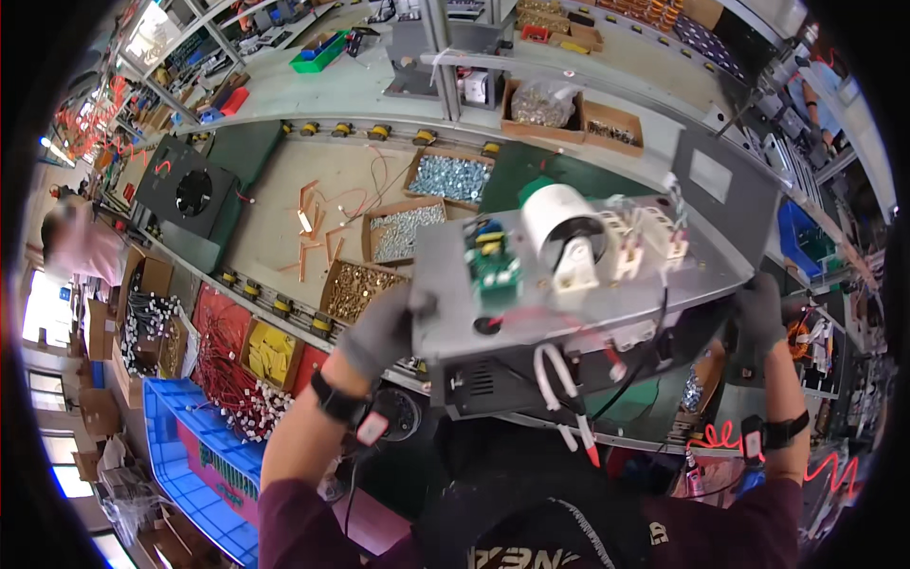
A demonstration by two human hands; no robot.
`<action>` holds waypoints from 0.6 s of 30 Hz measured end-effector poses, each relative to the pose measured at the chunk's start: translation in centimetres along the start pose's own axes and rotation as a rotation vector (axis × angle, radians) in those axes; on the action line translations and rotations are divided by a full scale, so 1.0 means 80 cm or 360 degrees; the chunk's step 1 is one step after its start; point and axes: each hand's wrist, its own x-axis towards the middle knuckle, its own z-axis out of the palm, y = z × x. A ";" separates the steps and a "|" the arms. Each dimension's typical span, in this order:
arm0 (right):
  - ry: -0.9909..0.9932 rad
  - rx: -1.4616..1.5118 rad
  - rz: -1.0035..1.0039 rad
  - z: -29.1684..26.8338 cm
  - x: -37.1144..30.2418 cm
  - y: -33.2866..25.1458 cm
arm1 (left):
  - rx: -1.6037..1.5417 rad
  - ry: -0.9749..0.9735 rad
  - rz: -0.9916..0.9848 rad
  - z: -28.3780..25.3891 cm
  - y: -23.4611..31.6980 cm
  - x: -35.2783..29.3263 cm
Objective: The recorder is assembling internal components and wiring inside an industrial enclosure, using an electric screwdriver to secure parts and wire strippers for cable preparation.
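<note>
Left fingers: gloved left hand [379, 334] is grasping the unit's near-left edge, thumb side up; far fingertips are hiding
Right fingers: gloved right hand [761, 313] is gripping the right end, fingers partly hiding
Held unit: grey metal unit [706, 275] is spanning between both hands, in front of the torso, component face showing
On unit: white cylinder [557, 220], green circuit board [493, 270] are sitting on the flat panel; white cables [561, 384] are dangling from the front
Forearms: both are reaching up from below, spreading wide, wearing black wrist straps [338, 398]
Near boxes: cardboard ones are holding bluish-silver hardware [450, 177], dull silver bits [406, 232], brassy pieces [358, 287], flat yellow parts [270, 356]
Lower left: ribbed blue plastic crate [204, 387] is containing green boards; red wires [223, 351] with white connectors are bunching beside it
Far box: brown carton [533, 131] is holding a crinkly clear bag [548, 100]
</note>
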 end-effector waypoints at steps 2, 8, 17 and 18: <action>0.0143 -0.0278 -0.0008 -0.024 -0.016 0.006 | 0.0336 0.0027 -0.0051 0.011 0.024 0.053; 0.0387 -0.0696 0.0159 -0.054 -0.020 0.027 | 0.0396 -0.0511 -0.0674 0.034 0.038 0.182; 0.0454 -0.1199 0.0247 -0.030 -0.029 0.139 | 0.0792 -0.0187 -0.0821 0.045 0.027 0.280; 0.0577 -0.1093 -0.0002 -0.047 -0.047 0.206 | 0.0871 -0.0398 -0.0712 0.027 0.024 0.286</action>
